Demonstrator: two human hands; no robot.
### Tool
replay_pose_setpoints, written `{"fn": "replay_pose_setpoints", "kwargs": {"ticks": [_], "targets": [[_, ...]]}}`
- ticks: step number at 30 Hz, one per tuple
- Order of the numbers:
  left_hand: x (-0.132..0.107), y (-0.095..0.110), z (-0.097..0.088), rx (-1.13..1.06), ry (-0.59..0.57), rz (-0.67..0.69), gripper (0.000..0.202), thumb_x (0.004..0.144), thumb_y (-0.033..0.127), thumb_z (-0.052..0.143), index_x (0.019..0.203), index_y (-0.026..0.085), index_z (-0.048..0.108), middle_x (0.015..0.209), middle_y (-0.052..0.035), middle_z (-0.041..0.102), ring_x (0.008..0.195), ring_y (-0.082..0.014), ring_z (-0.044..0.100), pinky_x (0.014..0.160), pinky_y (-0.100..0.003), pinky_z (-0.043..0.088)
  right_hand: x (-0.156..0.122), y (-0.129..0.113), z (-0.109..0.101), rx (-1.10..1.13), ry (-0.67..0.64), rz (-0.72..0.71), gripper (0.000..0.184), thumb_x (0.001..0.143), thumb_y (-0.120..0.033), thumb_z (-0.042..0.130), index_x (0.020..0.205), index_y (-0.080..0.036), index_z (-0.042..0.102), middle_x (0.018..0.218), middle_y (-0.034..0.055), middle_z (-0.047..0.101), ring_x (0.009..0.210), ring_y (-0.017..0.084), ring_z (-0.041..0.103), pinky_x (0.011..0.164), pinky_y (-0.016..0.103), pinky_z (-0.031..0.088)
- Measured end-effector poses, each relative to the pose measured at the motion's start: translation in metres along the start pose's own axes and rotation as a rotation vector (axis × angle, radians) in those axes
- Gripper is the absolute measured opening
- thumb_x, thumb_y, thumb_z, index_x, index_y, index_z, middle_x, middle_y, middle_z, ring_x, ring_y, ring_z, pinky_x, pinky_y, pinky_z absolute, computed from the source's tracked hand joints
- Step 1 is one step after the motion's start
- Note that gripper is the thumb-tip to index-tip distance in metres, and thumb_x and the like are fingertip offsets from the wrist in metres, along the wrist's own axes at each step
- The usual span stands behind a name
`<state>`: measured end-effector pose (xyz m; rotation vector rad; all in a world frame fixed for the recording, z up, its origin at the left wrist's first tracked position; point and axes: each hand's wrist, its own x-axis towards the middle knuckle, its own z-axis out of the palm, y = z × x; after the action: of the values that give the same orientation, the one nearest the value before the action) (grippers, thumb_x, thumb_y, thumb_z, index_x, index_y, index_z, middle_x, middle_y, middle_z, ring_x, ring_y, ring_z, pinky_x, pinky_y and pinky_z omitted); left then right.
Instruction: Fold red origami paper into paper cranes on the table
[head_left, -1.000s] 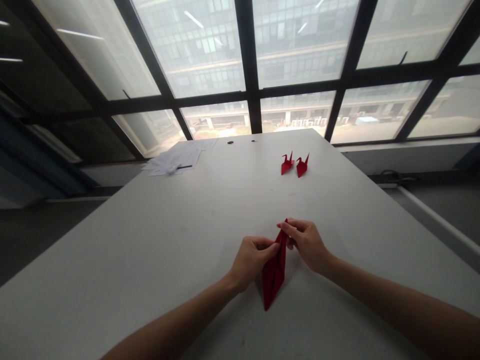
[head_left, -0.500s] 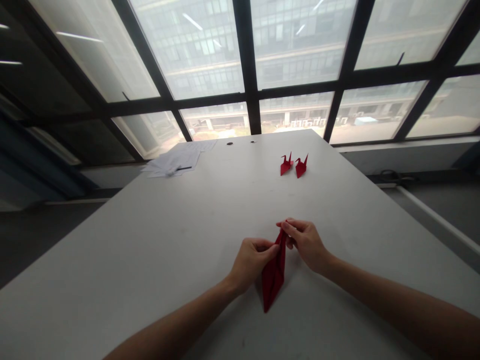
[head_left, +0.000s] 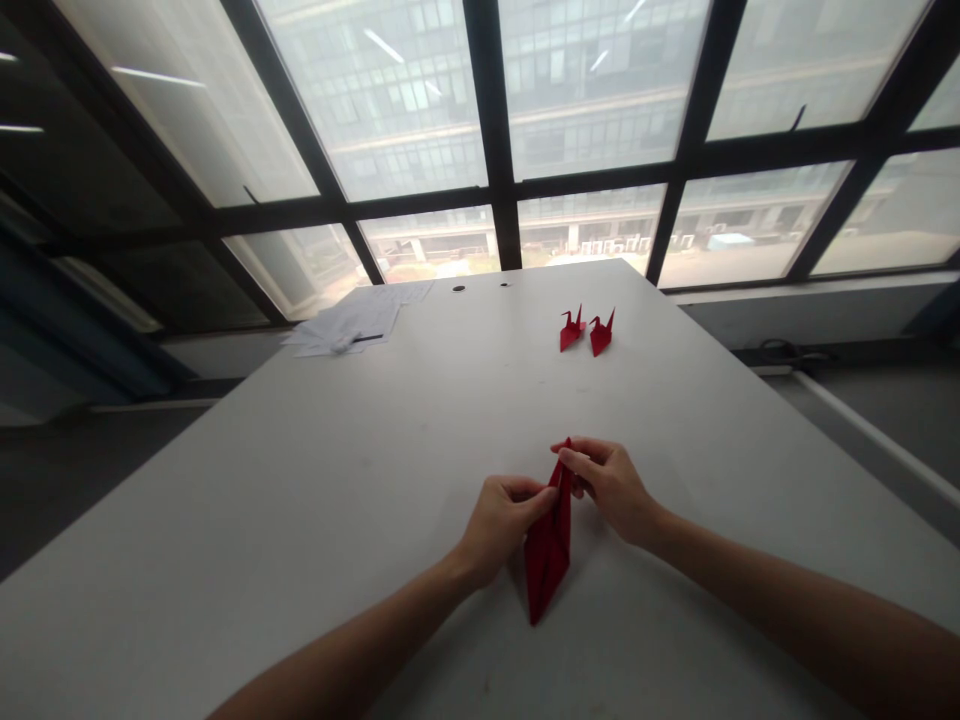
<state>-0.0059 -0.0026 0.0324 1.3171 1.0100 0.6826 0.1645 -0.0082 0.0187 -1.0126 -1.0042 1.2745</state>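
Observation:
A long, diamond-shaped piece of folded red origami paper (head_left: 548, 560) is held between both hands, its wide lower point toward me. My left hand (head_left: 504, 520) pinches it near the middle from the left, thumb on top. Closed on the narrow far tip is my right hand (head_left: 609, 485), thumb and fingers pressing the paper together. The tip pokes out just beyond the right fingers. Parts of the paper under the fingers are hidden.
Two finished red paper cranes, a left one (head_left: 572, 330) and a right one (head_left: 601, 333), stand farther back on the white table (head_left: 337, 500). Loose white papers (head_left: 352, 320) with a dark pen (head_left: 367, 338) lie at the far left. Windows (head_left: 585, 90) rise behind.
My right fingers have shifted slightly left at the far tip, and more of the tip shows. The left hand keeps its pinch in nearly the same place.

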Motion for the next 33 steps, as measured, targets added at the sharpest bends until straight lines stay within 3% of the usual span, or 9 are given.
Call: {"fn": "replay_pose_setpoints", "kwargs": {"ticks": [7, 20, 33], "targets": [[-0.001, 0.001, 0.001, -0.003, 0.005, -0.010, 0.039, 0.077, 0.047, 0.074, 0.077, 0.008, 0.076, 0.066, -0.0060, 0.068, 0.055, -0.0110, 0.052, 0.051, -0.020, 0.035, 0.000, -0.002, 0.001, 0.005, 0.015, -0.011, 0.033, 0.075, -0.045, 0.076, 0.063, -0.016, 0.065, 0.058, -0.0020, 0.052, 0.052, 0.010, 0.043, 0.050, 0.026, 0.032], [-0.001, -0.004, 0.001, 0.050, -0.005, 0.004, 0.037, 0.079, 0.046, 0.072, 0.078, 0.009, 0.077, 0.070, -0.0068, 0.070, 0.056, -0.0114, 0.053, 0.052, -0.021, 0.036, 0.001, 0.007, -0.001, 0.034, 0.064, 0.036, 0.033, 0.078, -0.048, 0.072, 0.076, -0.015, 0.073, 0.058, -0.0020, 0.052, 0.052, 0.010, 0.040, 0.050, 0.025, 0.029], [0.001, -0.004, -0.003, -0.019, -0.077, -0.024, 0.039, 0.075, 0.047, 0.075, 0.072, 0.009, 0.073, 0.060, -0.0020, 0.060, 0.053, -0.0085, 0.044, 0.047, -0.019, 0.030, 0.000, 0.010, -0.001, 0.015, 0.100, -0.013, 0.031, 0.078, -0.045, 0.074, 0.069, -0.016, 0.068, 0.055, -0.0039, 0.048, 0.049, 0.008, 0.037, 0.047, 0.024, 0.026]]}}
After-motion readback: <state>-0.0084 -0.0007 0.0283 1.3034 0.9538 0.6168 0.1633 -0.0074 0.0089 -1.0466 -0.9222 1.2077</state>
